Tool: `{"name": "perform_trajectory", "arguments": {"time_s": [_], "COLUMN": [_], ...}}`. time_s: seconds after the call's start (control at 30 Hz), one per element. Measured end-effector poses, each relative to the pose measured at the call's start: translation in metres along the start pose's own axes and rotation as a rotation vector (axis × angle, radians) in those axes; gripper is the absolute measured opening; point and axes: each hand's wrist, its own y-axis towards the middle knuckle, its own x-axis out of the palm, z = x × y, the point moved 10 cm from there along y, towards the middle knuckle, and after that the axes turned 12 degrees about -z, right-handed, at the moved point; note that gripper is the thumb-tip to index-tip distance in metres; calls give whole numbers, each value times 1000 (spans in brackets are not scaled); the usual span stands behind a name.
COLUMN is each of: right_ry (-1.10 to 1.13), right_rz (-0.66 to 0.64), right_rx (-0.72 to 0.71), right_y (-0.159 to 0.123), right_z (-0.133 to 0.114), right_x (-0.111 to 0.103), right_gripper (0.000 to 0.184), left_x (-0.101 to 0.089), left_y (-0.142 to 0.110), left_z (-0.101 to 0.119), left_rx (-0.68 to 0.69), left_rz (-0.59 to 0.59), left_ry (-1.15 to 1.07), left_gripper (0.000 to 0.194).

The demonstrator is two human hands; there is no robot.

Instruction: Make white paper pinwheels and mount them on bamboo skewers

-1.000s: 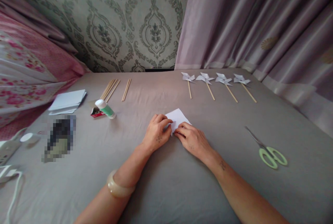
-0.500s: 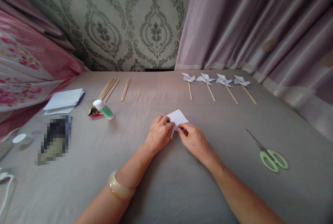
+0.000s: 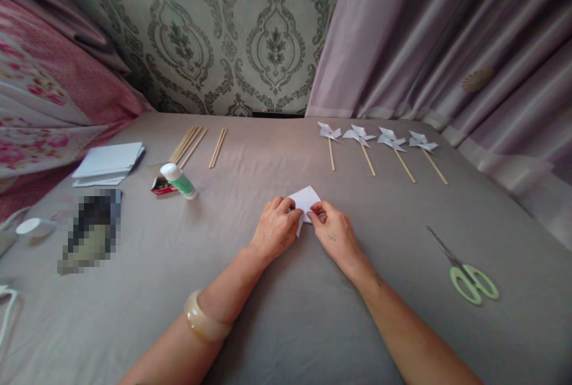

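A small white sheet of paper (image 3: pixel 305 198), partly folded, lies on the cloth between my hands. My left hand (image 3: pixel 277 225) is closed on its left side, thumb and fingertips pinching near the middle; a pointed flap sticks out below those fingers. From the right, my right hand (image 3: pixel 335 231) pinches the paper close to its centre, fingertips almost meeting the left ones. The fingers cover part of the folds. Beyond, to the right, several white paper pinwheels (image 3: pixel 329 131) on wooden sticks lie in a row.
Scissors with green handles (image 3: pixel 473 282) lie at the right. On the left are a glue stick (image 3: pixel 179 181), a small red box (image 3: pixel 161 186), wooden sticks (image 3: pixel 218 148) and a stack of white paper (image 3: pixel 108 162). A white cable (image 3: pixel 9 313) runs along the left edge.
My right fingertips have shifted slightly along the paper toward its centre, and my left hand has moved a little right. The whole view has tilted slightly.
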Motion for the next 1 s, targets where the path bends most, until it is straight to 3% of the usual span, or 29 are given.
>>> {"name": "perform_trajectory", "arguments": {"time_s": [0.37, 1.0], "right_ry": [-97, -175], "right_rz": [23, -51], "right_rx": [-113, -137], "right_y": [2, 1], "right_z": [-10, -18], "right_x": [3, 9], "right_gripper": [18, 26], "left_x": [0, -1], "left_y": [1, -1], "left_z": [0, -1], "left_rx": [-26, -33], "left_rz": [-25, -24], "left_ry": [7, 7], "left_gripper": [25, 24]}}
